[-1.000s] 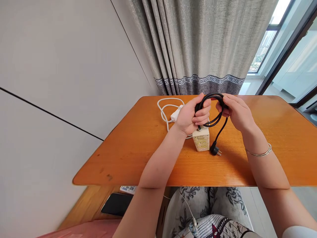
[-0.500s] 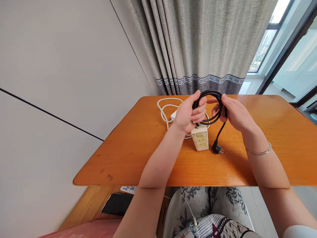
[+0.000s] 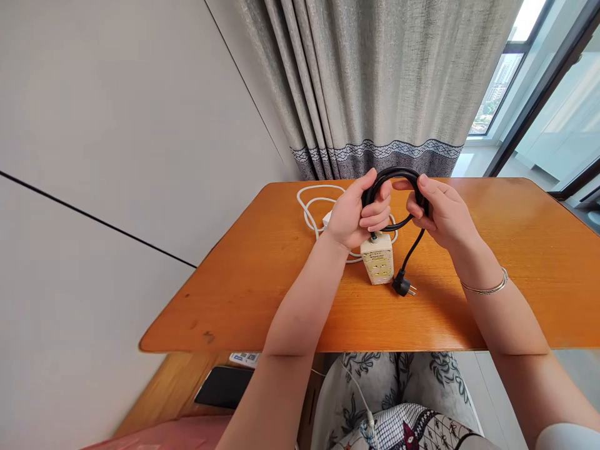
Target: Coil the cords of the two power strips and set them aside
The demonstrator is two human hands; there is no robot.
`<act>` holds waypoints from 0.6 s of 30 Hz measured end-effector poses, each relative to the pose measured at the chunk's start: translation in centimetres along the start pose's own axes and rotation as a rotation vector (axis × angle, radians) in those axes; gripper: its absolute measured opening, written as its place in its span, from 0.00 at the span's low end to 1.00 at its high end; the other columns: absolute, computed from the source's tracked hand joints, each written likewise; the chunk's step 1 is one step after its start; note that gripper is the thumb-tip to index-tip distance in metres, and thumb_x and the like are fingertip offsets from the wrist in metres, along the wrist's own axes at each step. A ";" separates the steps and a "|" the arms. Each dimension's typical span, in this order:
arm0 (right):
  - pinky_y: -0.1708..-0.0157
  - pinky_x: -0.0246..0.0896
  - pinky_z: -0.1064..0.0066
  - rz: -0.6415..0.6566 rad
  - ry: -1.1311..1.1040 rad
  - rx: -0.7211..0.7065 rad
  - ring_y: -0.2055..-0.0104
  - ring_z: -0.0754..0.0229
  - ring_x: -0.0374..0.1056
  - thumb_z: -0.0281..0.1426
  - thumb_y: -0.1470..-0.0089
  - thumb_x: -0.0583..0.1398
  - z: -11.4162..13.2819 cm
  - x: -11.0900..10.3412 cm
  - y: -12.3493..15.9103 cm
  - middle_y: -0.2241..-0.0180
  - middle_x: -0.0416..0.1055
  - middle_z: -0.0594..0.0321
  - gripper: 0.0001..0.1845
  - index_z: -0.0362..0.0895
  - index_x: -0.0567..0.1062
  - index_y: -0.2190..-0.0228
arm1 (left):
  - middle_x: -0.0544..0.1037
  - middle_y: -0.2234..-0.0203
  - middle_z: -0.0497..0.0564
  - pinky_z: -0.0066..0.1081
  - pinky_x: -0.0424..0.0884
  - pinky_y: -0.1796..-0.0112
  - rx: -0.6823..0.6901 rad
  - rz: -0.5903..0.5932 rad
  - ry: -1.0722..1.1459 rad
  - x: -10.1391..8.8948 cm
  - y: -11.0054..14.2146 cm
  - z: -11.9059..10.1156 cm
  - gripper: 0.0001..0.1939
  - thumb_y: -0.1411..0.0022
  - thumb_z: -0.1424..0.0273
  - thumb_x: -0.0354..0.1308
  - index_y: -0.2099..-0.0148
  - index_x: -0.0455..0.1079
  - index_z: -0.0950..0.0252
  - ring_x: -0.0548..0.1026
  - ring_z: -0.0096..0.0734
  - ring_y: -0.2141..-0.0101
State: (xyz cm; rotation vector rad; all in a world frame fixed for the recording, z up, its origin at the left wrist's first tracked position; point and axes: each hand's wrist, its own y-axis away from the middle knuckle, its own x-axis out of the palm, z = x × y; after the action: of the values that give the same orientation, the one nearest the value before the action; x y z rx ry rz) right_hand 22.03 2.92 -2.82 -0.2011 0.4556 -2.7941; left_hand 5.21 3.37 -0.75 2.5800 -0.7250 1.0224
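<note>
My left hand (image 3: 349,215) and right hand (image 3: 449,211) grip a mostly coiled round black cable (image 3: 396,170) at nine and three o'clock. Its black pronged plug (image 3: 400,284), at six, is uncoiled.

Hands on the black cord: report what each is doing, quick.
Left hand: closed around the left side of the coiled black cord.
Right hand: closed on the coil's right side, plug dangling below.

Two hands: one left hand (image 3: 357,215), one right hand (image 3: 447,212). One black cord (image 3: 398,171), one black plug (image 3: 401,285), one socket block (image 3: 377,265), one wooden table (image 3: 262,281), one curtain (image 3: 398,75), one phone (image 3: 224,386). White cord (image 3: 320,187) in loops, too overlapped to count.
</note>
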 end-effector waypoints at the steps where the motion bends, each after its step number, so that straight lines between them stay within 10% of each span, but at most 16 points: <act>1: 0.85 0.35 0.74 -0.012 -0.003 -0.002 0.83 0.72 0.43 0.60 0.46 0.65 0.0 0.0 0.0 0.82 0.57 0.73 0.32 0.42 0.75 0.67 | 0.47 0.89 0.36 0.17 0.48 0.88 -0.009 0.008 0.003 0.0 0.0 0.0 0.28 0.22 0.53 0.42 0.73 0.58 0.63 0.49 0.16 0.92; 18: 0.85 0.37 0.76 -0.061 -0.020 -0.019 0.81 0.71 0.44 0.56 0.47 0.68 -0.5 -0.9 -0.4 0.79 0.56 0.72 0.27 0.44 0.73 0.69 | 0.50 0.86 0.37 0.18 0.53 0.85 -0.024 0.024 0.070 -0.3 -0.1 -0.2 0.24 0.21 0.59 0.42 0.70 0.59 0.63 0.51 0.16 0.90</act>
State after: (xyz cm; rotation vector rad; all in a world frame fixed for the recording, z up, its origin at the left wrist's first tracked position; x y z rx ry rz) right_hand 22.64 3.72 -3.20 -0.2508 0.4795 -2.8456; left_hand 4.99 3.64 -0.82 2.5074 -0.7468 1.0990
